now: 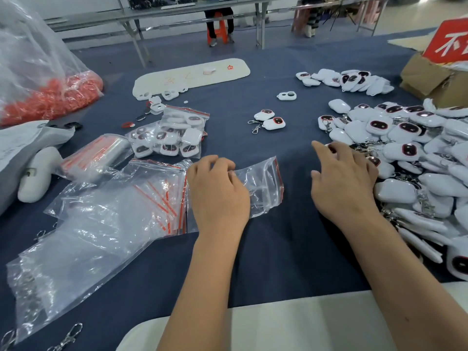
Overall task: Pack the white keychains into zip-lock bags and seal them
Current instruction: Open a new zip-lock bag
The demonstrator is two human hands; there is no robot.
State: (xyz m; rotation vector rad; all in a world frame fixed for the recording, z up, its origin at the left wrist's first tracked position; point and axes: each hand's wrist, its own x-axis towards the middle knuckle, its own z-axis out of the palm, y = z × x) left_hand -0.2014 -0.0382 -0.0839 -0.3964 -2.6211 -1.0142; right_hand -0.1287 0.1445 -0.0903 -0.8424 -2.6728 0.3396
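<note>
The left hand lies on an empty zip-lock bag, fingers curled over its near edge and pinching the plastic; the bag rests flat on the blue-covered counter, its red seal strip pointing away from the left hand toward the right. The right hand is spread, fingers relaxed and holding nothing, its fingertips touching the edge of the large heap of white keychains that lies just beyond and to the right of it. Immediately left of the left hand sits a loose stack of empty bags, touching the held bag. Beyond the left hand rest several filled bags containing keychains. Two loose keychains lie between and beyond both hands, well apart from either. A smaller group of keychains lies farther out beyond the right hand. A large bag of orange pieces stands far left.
</note>
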